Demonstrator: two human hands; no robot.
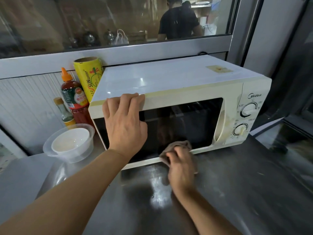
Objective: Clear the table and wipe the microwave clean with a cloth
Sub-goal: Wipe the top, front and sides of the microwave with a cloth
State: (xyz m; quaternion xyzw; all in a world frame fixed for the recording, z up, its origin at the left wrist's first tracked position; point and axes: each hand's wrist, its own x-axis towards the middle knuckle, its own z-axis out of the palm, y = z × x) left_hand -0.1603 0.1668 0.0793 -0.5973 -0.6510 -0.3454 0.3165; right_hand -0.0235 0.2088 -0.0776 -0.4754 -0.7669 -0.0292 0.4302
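A cream-white microwave [177, 77] with a dark glass door stands on the steel table [237, 184], door closed. My left hand [125, 122] rests on the door's upper left, with the fingers hooked over its top edge. My right hand [182, 168] grips a brown cloth [179, 145] and presses it against the lower middle of the door glass, just above the bottom frame.
Left of the microwave stand a yellow cling-wrap roll [89, 77], a red sauce bottle [74, 97] and a small glass bottle [65, 111]. A white bowl inside a clear plastic bowl [71, 143] sits at the front left. Behind the window a person [179, 21] stands.
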